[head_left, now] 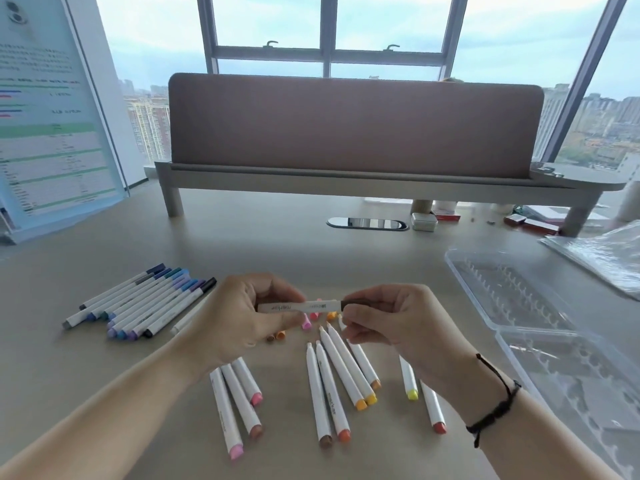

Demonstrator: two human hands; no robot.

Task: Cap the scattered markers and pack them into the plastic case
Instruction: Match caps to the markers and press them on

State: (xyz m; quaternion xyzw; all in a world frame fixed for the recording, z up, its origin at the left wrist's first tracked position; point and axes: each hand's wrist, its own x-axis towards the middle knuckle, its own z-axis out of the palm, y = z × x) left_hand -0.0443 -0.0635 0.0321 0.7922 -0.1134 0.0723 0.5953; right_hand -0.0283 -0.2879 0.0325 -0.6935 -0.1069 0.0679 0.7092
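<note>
Nearest, at 6 o'clock: uncapped markers (332, 386) fanned on desk (277, 244), loose caps (277, 336) just beyond, within reach for matching. Above them, left hand (239, 317) grips white marker (298, 305) by barrel, held level; right hand (391, 320) pinches dark cap (356, 303) at its end, likely pressing home. At 10 o'clock: capped markers (145, 303) grouped, apparently done. At 3 o'clock: plastic case (519, 306) lies open, holds none yet.
</note>
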